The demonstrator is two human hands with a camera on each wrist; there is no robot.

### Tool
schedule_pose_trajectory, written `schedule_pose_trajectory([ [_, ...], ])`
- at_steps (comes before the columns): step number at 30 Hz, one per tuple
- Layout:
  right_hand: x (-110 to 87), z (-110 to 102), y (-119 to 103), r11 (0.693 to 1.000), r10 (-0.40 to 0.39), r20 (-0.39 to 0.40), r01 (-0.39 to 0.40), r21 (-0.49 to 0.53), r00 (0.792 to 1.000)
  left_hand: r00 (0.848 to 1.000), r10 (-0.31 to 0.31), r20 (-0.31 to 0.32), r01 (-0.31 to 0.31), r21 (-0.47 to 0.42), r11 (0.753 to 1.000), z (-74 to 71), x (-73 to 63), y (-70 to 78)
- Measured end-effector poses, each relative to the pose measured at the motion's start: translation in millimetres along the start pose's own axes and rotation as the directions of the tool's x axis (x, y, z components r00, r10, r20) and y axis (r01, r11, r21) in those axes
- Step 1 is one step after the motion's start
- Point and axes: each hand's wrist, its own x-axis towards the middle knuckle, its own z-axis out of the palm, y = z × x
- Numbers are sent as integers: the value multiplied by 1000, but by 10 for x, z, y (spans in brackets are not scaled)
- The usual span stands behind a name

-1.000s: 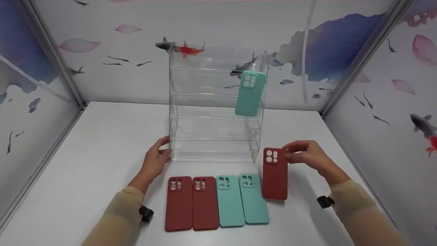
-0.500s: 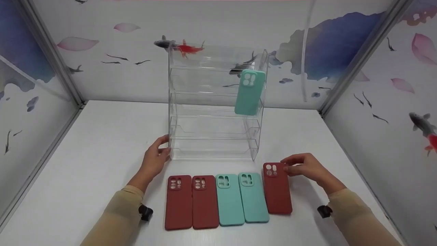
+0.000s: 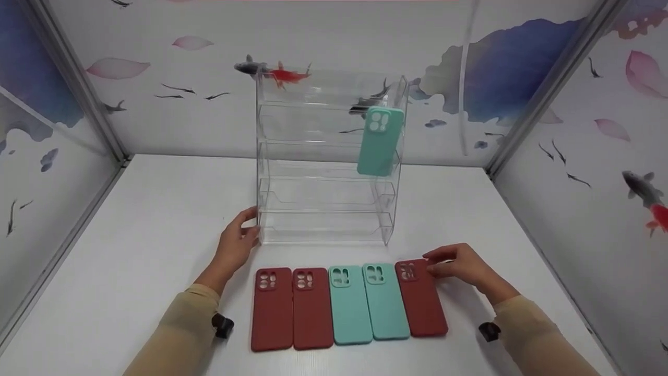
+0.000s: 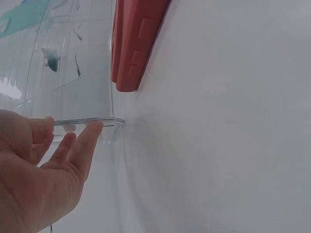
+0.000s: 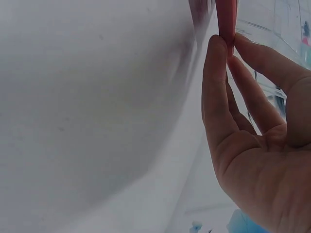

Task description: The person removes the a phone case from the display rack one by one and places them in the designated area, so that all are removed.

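Observation:
At the right end of the row, my right hand (image 3: 462, 266) pinches the upper right corner of a red phone case (image 3: 425, 308). Thumb and fingertips meet on the edge of that case in the right wrist view. Its lower end lies on the table, beside a mint phone case (image 3: 389, 308). My left hand (image 3: 235, 245) touches the lower left side of a clear acrylic rack (image 3: 323, 230) with its fingertips. The left wrist view shows those fingers (image 4: 87, 145) against the outer face of the rack's side panel.
A second mint case (image 3: 352, 313) and two red cases, one inner (image 3: 313, 318) and one outer (image 3: 272, 318), continue the row leftward. Another mint case (image 3: 380, 151) stands in the rack's upper right. White table (image 3: 156, 209) surrounds them, with printed walls (image 3: 339, 26) behind.
My right hand has lowered the red phone case toward me, from upright beside the rack down to the right end of the row. The left hand stays at the rack.

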Motion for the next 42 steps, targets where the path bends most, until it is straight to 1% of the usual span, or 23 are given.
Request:
schedule_pose_trajectory([
  [3, -1, 16, 8, 1000, -1, -12, 1, -2, 1000, 1000, 0, -2, 0, 4, 1000, 0, 8, -6],
  [8, 8, 34, 25, 999, -39, -6, 39, 3, 999, 1000, -5, -8, 5, 11, 1000, 2, 20, -28],
  [13, 22, 33, 34, 1000, -21, 9, 21, 16, 1000, 1000, -14, -7, 14, 13, 1000, 4, 20, -28],
  [17, 49, 20, 25, 999, -37, 7, 37, -6, 999, 1000, -7, -12, 7, 5, 1000, -1, 28, 2],
  [19, 72, 13, 6, 998, -54, -17, 53, -36, 998, 1000, -4, -9, 4, 0, 1000, 0, 35, 13],
  [22, 116, -4, -44, 994, -74, -76, 67, -86, 994, 1000, -8, -11, 8, -4, 1000, 6, 39, 15],
  [24, 146, -19, -90, 991, -87, -120, 74, -109, 989, 1000, -12, -10, 12, -4, 1000, 11, 35, 6],
  [26, 175, -38, -140, 986, -117, -159, 96, -134, 980, 1000, -14, -10, 14, -4, 1000, 18, 25, -6],
  [28, 198, -55, -208, 981, -156, -197, 127, -148, 968, 1000, -11, -11, 11, -5, 1000, 22, 18, -12],
  [30, 228, -81, -288, 973, -198, -239, 160, -168, 951, 1000, -4, -10, 4, -8, 1000, 21, 16, -12],
  [34, 296, -161, -483, 959, -271, -318, 228, -168, 909, 1000, -6, -9, 6, -2, 1000, 8, 30, -2],
  [36, 330, -212, -586, 952, -303, -356, 262, -162, 884, 1000, -12, -11, 12, -1, 1000, 3, 37, -1],
  [42, 458, -380, -897, 915, -402, -461, 353, -193, 791, 1000, -18, -17, 18, 6, 1000, 8, 23, -4],
])
